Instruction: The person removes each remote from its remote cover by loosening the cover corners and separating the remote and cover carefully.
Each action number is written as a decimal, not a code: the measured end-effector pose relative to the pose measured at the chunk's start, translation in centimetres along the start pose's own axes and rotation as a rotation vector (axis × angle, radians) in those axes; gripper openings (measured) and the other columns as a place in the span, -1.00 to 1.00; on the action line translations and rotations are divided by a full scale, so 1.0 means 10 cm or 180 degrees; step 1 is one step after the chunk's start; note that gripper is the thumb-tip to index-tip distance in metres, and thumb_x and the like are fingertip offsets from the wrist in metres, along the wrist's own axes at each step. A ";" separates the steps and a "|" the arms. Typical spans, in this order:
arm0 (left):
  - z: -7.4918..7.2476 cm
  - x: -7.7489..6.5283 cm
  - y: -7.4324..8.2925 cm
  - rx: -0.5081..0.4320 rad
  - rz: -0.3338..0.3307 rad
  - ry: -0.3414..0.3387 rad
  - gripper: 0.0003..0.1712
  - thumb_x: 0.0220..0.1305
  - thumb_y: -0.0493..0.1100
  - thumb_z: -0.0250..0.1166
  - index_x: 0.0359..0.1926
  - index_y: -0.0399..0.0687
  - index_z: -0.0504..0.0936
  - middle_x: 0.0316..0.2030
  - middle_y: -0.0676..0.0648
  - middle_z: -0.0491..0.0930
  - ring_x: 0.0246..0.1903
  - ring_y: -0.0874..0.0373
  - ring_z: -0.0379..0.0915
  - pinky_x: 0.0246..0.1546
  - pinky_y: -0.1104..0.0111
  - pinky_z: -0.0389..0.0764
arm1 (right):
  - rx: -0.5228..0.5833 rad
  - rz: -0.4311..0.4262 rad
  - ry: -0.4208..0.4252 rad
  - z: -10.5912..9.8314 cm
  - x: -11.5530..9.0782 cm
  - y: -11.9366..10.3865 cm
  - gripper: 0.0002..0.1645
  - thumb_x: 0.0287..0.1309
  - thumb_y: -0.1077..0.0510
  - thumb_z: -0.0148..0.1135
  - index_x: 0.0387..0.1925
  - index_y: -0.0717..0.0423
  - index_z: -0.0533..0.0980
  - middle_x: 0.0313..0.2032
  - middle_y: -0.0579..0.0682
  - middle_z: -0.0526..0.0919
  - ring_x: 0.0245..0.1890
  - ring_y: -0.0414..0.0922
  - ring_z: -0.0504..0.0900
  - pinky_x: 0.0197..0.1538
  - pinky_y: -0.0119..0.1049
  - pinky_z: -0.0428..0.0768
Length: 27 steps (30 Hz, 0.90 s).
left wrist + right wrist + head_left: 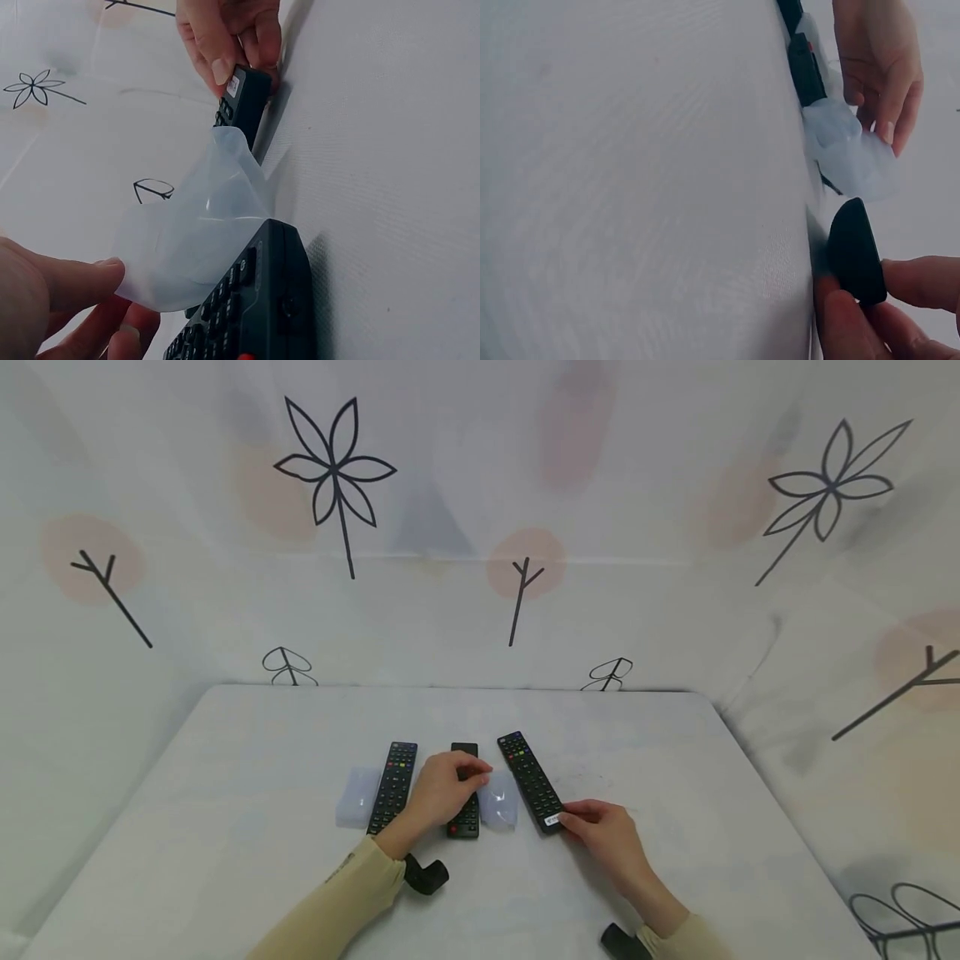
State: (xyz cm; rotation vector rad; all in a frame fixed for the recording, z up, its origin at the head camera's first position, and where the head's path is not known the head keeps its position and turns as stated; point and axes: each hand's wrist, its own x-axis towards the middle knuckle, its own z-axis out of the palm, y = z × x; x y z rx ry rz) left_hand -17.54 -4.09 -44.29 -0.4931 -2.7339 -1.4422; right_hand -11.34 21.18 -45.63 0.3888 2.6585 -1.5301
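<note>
My left hand [442, 792] reaches over the middle black remote control [465, 825], hiding part of it. Its thumb and fingertips pinch the edge of a translucent plastic sleeve [499, 806], seen puffed up in the left wrist view as a bluish sleeve [202, 217]. On the right, a black remote control [531, 777] lies slanted, its lower end with a white label held between the thumb and fingers of my right hand [609, 842]. In the right wrist view that remote's end [857, 251] shows between the fingertips.
Another black remote control [395, 781] lies at the left, partly behind the left forearm. Beside it is a second translucent sleeve [357, 797]. All rest on a white table [262, 760] backed by a patterned cloth [442, 635]. Black wrist devices [426, 877] sit at both sleeves.
</note>
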 end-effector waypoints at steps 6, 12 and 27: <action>0.01 0.01 -0.01 0.0044 0.0018 0.0069 -0.91 0.27 -0.20 0.39 -0.21 0.02 0.77 -0.26 0.11 0.69 -0.28 0.24 0.54 -0.21 0.32 0.54 | -0.0065 -0.0038 -0.0057 0.05 -0.04 -0.04 -0.83 0.11 0.22 0.41 -0.31 0.27 0.68 -0.44 -0.01 0.71 -0.43 -0.16 0.61 -0.37 -0.36 0.57; 0.02 0.01 0.00 0.0099 0.0019 0.0067 -0.89 0.28 -0.19 0.38 -0.18 -0.01 0.76 -0.26 0.10 0.69 -0.28 0.23 0.53 -0.22 0.31 0.53 | -0.0051 -0.0013 -0.0117 0.08 -0.03 -0.05 -0.89 0.10 0.27 0.39 -0.31 0.25 0.68 -0.48 -0.03 0.69 -0.47 -0.15 0.60 -0.39 -0.33 0.57; -0.04 -0.01 -0.01 0.0109 0.0004 0.0136 -0.84 0.27 -0.20 0.39 -0.12 -0.05 0.74 -0.26 0.12 0.69 -0.29 0.25 0.54 -0.23 0.32 0.56 | 0.0029 0.0044 -0.0131 0.05 -0.03 -0.02 -0.80 0.10 0.29 0.39 -0.20 0.26 0.67 -0.40 0.00 0.72 -0.44 -0.13 0.61 -0.37 -0.29 0.59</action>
